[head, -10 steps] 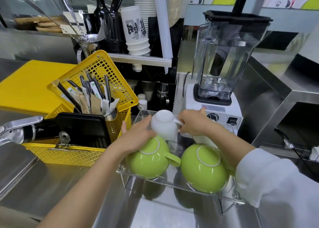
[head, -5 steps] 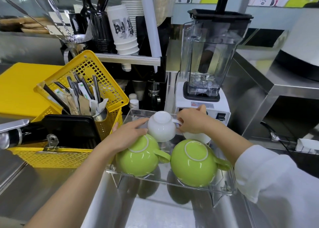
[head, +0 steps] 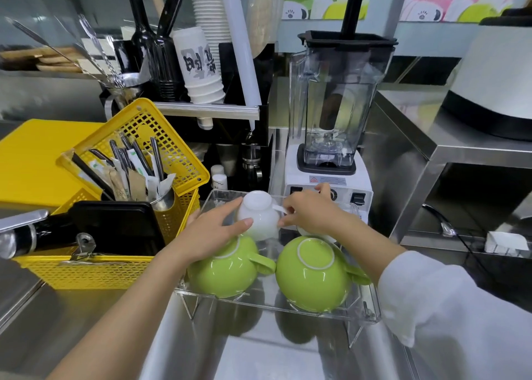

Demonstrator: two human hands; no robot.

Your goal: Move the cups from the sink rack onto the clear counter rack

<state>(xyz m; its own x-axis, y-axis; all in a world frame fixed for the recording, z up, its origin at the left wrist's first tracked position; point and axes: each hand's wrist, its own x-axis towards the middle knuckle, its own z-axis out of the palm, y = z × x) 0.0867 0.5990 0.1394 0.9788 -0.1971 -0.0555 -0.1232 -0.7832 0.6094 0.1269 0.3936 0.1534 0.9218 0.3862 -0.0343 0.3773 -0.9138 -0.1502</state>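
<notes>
White cup (head: 259,215) inverted, behind two inverted green cups (head: 227,267) on clear rack (head: 371,313).

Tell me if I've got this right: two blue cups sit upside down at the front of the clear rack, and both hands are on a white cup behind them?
Not quite: the two upside-down cups are green, not blue, as the head view shows. The rest holds: they sit at the front of the clear rack, and the left hand and right hand are both on the white cup behind them.

Second white cup (head: 316,235) behind right hand (head: 309,211)
</notes>
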